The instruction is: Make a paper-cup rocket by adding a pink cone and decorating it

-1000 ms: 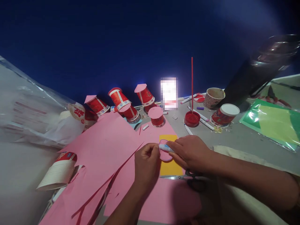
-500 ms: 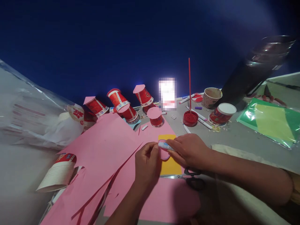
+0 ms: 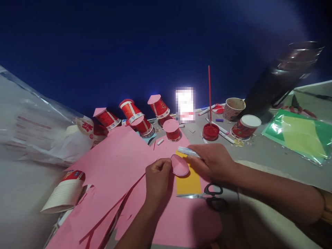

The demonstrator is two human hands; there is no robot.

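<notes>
My left hand (image 3: 158, 176) pinches the left edge of a pink paper oval (image 3: 180, 166) with a dark outline, holding it over a yellow paper sheet (image 3: 184, 186). To the right, my right hand (image 3: 214, 159) is closed around a white tube (image 3: 188, 151) with blue print. The tube's far end points left, apart from the oval and just above it. Below both hands, scissors (image 3: 204, 196) with black handles lie across the yellow sheet's lower edge and the large pink paper (image 3: 168, 221) under it.
A red paper cup (image 3: 172, 133) with a pink disc on top stands ahead. Several more such cups (image 3: 131, 110) are behind, leftward. A red paint pot (image 3: 211, 132) holding an upright stick, markers (image 3: 226, 138), a white-topped cup (image 3: 245, 128) and a green packet (image 3: 298, 135) occupy the right.
My right hand has moved the tube up and right, off the oval. My left hand has shifted slightly left with the oval, which now shows its whole face.
</notes>
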